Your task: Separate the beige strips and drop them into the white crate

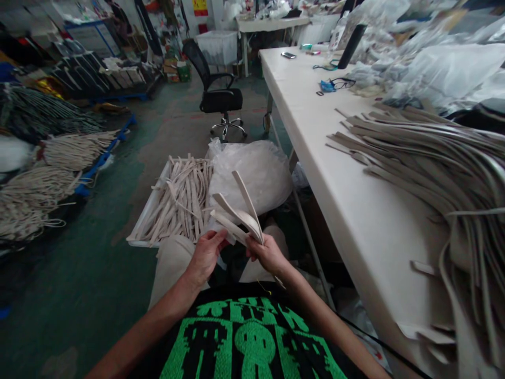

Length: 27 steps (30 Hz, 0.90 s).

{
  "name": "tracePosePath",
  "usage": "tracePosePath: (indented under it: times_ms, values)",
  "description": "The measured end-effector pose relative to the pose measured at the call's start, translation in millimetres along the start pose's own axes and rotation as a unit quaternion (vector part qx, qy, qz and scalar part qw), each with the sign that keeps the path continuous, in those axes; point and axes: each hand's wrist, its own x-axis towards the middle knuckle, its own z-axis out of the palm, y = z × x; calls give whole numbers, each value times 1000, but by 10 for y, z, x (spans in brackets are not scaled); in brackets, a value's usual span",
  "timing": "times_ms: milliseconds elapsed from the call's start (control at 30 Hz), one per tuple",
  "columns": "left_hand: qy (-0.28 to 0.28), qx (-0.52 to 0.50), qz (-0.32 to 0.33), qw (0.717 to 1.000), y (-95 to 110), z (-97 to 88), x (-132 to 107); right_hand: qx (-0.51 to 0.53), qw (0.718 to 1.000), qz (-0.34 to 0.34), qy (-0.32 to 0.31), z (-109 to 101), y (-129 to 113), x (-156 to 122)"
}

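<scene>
A small bundle of beige strips (236,213) fans up above my lap. My left hand (205,258) is closed on its lower left end. My right hand (268,253) pinches the strips from the right, fingers closed around their base. Just beyond my knees a white tray (142,221) holds many more such strips (185,197). A crumpled clear plastic bag (252,173) lies beside the tray, behind the held bundle.
A long white table (355,210) runs along my right, with a big heap of beige strips (445,168), glasses (341,82), a phone (289,55) and plastic bags. A black office chair (216,95) stands on the green floor ahead. Corded bundles (51,173) lie left.
</scene>
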Motion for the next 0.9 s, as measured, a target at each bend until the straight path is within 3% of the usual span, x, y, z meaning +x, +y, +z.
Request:
tracePosePath:
  times_ms: [100,200,433,667,800,900]
  values:
    - [24,-55,-27,998,123,-85,53,65,997,8,44,-115,-54,-60]
    - [50,-81,-40,995,226,-137,82,85,995,14,48,-216,-125,-164]
    - [68,-74,-26,995,274,-126,115,-56,998,27,-2,-242,-240,-351]
    - [68,-69,-26,995,262,-182,130,-102,994,35,-37,-251,-102,-322]
    - [63,-54,-24,996,277,-230,156,-115,993,27,-24,-256,-42,-311]
    - [60,-29,-21,998,294,-266,173,-163,986,-22,-1,-272,-33,-321]
